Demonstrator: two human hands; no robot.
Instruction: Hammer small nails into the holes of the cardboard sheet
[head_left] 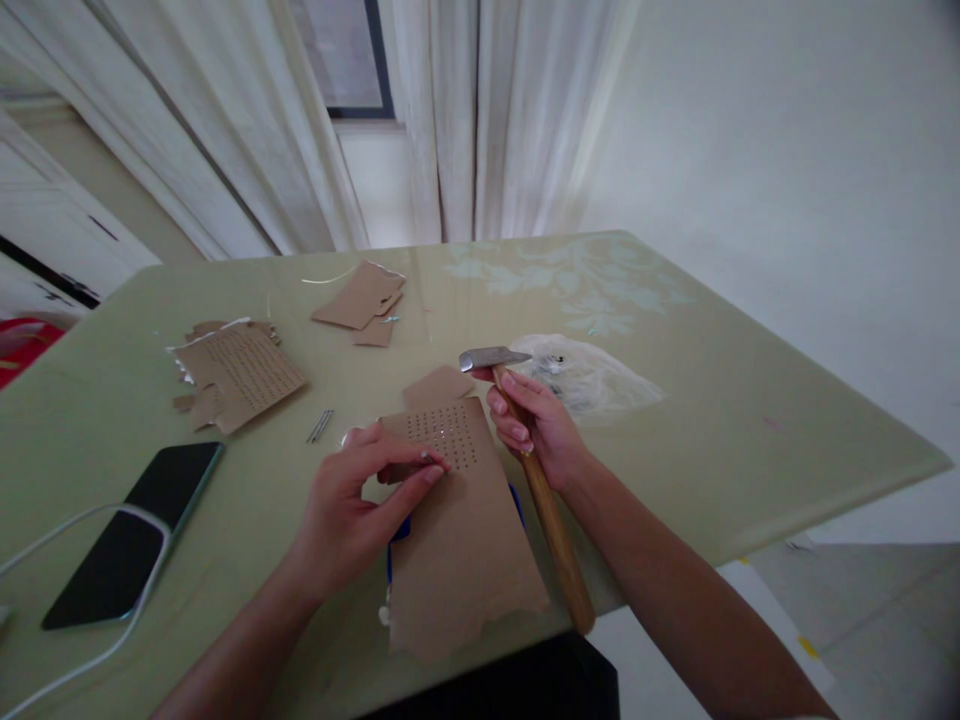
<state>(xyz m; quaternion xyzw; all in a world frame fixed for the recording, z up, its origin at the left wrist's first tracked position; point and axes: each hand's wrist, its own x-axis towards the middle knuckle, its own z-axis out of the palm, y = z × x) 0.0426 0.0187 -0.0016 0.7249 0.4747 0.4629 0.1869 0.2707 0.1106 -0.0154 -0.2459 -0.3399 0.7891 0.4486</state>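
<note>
A brown piece of cardboard (465, 540) with rows of small punched holes near its far end lies in front of me, on top of something blue (402, 530) that shows at its sides. My left hand (367, 490) pinches a nail (427, 458) between thumb and fingertips, at the edge of the hole rows. The nail's lower end is hard to make out. In my right hand (540, 425) is a hammer (551, 520), gripped high on its wooden handle, with the metal head raised just right of the holed area.
Several loose nails (320, 426) lie left of the cardboard. A holed cardboard stack (240, 375), more cardboard pieces (364, 297), a crumpled clear plastic bag (600, 378) and a phone (142, 530) with a white cable (161, 550) are on the table (720, 440).
</note>
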